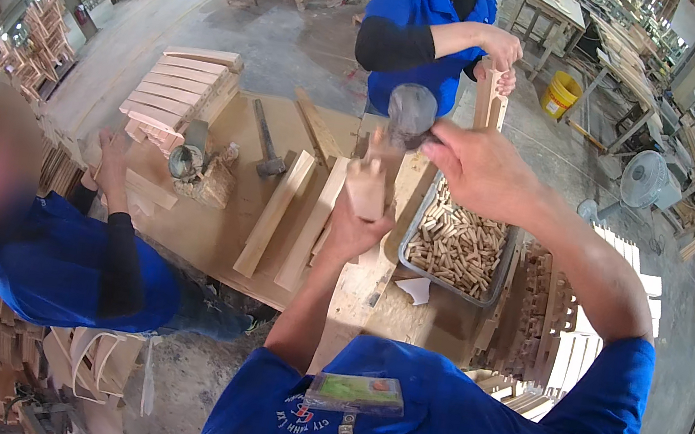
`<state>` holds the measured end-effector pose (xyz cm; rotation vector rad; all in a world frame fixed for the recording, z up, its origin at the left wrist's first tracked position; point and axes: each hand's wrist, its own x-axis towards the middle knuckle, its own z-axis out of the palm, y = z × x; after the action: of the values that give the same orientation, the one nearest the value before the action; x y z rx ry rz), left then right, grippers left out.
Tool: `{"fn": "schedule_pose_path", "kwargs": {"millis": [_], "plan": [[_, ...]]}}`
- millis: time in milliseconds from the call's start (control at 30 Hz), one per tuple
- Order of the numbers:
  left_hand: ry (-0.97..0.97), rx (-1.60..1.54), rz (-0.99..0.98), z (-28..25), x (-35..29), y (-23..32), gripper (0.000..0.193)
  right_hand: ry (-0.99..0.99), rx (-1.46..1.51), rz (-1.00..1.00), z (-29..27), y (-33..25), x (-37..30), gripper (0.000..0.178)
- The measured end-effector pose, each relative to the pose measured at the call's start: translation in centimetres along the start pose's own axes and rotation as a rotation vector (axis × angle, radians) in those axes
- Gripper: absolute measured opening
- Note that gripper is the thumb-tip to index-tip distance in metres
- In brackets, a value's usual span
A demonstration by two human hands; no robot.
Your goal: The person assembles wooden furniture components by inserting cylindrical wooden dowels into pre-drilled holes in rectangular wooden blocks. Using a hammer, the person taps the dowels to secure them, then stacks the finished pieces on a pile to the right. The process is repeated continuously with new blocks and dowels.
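Observation:
My left hand is closed around a pale wooden piece that stands on end at the table's middle. Dowel-like pegs seem to stick up from its top, smeared by motion. In my right hand is a mallet, its dark round head blurred just above and beside the top of the piece. Most of the mallet's handle is hidden by my fingers. Right of the piece, a grey tub holds many short wooden dowels.
Wooden bars and another mallet lie on the table to the left, by a metal can. A co-worker sits at left; another stands across, holding wood. Stacked slotted parts stand at right.

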<state>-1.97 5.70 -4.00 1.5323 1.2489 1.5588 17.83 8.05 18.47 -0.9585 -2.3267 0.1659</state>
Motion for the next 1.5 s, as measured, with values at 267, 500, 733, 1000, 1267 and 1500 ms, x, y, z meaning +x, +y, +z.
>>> {"fn": "schedule_pose_path", "kwargs": {"millis": [267, 500, 733, 1000, 1267, 1500], "plan": [[-0.060, -0.063, 0.033, 0.3, -0.2, -0.1, 0.037, 0.110, 0.331, 0.291, -5.1, -3.1, 2.8, 0.029], [-0.120, -0.088, -0.059, -0.3, -1.3, 0.1, 0.031, -0.276, -0.059, 0.226, -2.0, -0.5, -0.4, 0.026], [-0.081, -0.063, 0.016, -0.2, -1.2, 0.4, 0.033, 0.346, 0.378, 0.082, -4.5, -3.2, 4.4, 0.034], [-0.049, -0.057, 0.124, -0.2, -1.2, 1.2, 0.047, -0.198, -0.039, 0.037, -1.6, -0.1, 2.2, 0.038], [-0.151, -0.109, -0.003, 0.2, -1.5, 1.5, 0.074, 0.056, -0.048, -0.008, 0.1, 0.9, 1.3, 0.031], [-0.162, -0.035, 0.040, -0.2, -1.7, 1.6, 0.078, -0.084, -0.047, 0.215, -4.3, -4.6, 1.6, 0.034]]}}
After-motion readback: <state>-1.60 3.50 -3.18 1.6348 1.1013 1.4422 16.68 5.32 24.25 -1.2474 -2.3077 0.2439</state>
